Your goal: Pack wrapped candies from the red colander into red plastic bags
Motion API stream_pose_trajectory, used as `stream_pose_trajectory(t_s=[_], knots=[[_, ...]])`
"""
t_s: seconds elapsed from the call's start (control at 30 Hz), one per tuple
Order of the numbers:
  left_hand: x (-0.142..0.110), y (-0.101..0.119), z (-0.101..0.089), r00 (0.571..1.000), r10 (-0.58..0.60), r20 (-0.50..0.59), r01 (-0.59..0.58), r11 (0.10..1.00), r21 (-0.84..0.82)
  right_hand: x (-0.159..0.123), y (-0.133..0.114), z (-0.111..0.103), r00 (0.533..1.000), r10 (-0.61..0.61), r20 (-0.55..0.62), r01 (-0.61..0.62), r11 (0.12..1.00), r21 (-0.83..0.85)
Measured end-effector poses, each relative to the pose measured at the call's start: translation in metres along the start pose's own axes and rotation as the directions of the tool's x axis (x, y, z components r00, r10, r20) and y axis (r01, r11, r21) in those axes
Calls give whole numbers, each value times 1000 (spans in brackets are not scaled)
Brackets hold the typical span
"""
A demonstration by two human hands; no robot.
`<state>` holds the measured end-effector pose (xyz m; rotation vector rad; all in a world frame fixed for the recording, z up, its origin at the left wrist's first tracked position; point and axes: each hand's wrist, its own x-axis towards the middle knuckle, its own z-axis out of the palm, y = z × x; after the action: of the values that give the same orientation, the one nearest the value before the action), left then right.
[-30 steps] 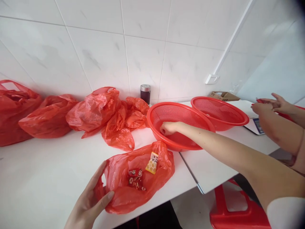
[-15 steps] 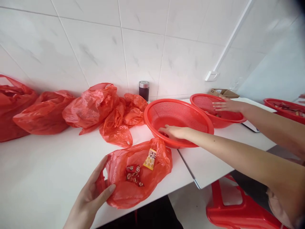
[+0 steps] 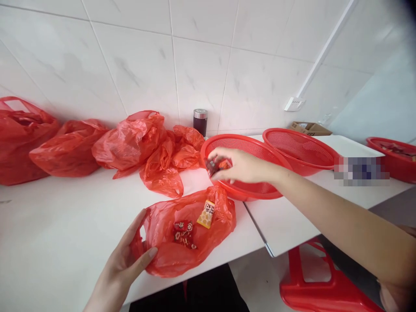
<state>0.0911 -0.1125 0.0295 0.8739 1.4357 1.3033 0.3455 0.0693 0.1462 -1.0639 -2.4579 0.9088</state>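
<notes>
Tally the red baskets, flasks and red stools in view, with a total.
Red baskets: 3
Flasks: 1
Red stools: 1
Total: 5

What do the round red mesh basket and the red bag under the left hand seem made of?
The round red mesh basket looks like moulded rigid plastic: glossy, with a thick smooth rim and fine regular holes. The thin red bag looks like plastic film, semi-translucent and crinkled.
</notes>
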Motion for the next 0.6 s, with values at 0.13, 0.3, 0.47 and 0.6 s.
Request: stream_pose_trajectory(t_s=[0.13, 0.3, 0.47, 0.6], knots=[[1, -1, 0, 999, -11, 30, 10, 999, 31, -17, -23, 51, 985, -47, 168, 84, 972, -219], [-7, 4, -1, 999, 37, -30, -35, 997, 72, -28, -21, 77, 978, -26, 208, 74, 971, -227], [-13, 6, -4, 997, 23, -68, -16, 994, 112, -52, -32, 63, 991, 10, 131, 25, 964, -265], [-16, 5, -5, 994, 15, -110, -5, 996, 92, -83, -10, 65, 982, 189, -20, -186, 930, -317]])
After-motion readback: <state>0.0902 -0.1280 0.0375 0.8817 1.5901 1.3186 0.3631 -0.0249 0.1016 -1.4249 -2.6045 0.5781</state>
